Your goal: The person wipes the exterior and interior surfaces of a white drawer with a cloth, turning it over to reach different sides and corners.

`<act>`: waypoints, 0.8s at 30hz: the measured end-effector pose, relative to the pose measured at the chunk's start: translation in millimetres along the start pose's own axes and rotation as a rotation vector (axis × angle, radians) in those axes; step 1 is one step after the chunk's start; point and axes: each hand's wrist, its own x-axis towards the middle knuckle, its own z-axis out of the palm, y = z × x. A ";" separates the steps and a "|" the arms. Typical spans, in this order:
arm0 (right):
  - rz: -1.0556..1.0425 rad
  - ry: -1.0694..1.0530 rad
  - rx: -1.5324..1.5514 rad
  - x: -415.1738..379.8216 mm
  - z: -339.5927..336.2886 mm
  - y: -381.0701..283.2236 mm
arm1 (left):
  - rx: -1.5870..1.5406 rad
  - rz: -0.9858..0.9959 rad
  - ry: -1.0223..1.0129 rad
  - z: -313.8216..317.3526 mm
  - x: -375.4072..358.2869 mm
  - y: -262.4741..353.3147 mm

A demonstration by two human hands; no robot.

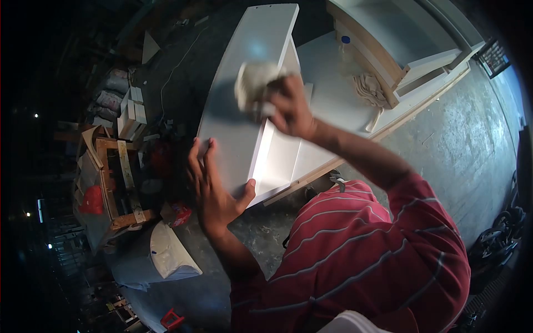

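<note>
A long white panel piece (236,133) with an open compartment along its right side lies on a larger white board (327,119). My left hand (214,191) rests on the panel's near left end, fingers spread and holding nothing. Above the middle of the panel, my right hand (291,108) grips a bunched pale cloth (252,83), which is blurred. Right of it on the board are a crumpled cloth (369,90) and a bottle with a blue cap (346,49).
Another white and wooden frame (366,58) stands at the upper right. At the left are a wooden frame (123,183), stacked pieces (132,117) and bags (114,83). A red stool (172,319) sits at the bottom left.
</note>
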 end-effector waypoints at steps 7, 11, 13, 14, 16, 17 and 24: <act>-0.079 0.152 0.014 -3.6 13.8 33.6 | 0.017 0.032 -0.013 -0.3 -1.0 -8.1; 0.304 0.180 0.069 33.4 -12.2 95.6 | 0.043 0.046 -0.006 1.6 -1.0 -6.5; 0.314 0.216 0.012 36.9 -19.2 90.6 | 0.030 0.037 -0.003 2.3 -0.5 -6.9; 0.314 0.214 0.012 33.0 -18.0 83.2 | 0.015 0.019 -0.009 2.6 -2.0 -6.7; 0.210 0.265 -0.036 19.4 -12.7 62.5 | 0.007 0.021 -0.008 3.7 -2.2 -8.2; 0.252 0.212 0.070 8.9 -9.2 55.7 | 0.002 0.024 -0.009 4.0 -2.6 -8.9; -0.021 0.008 0.232 14.1 -19.9 47.1 | 0.006 0.038 -0.033 -1.6 -1.4 -3.6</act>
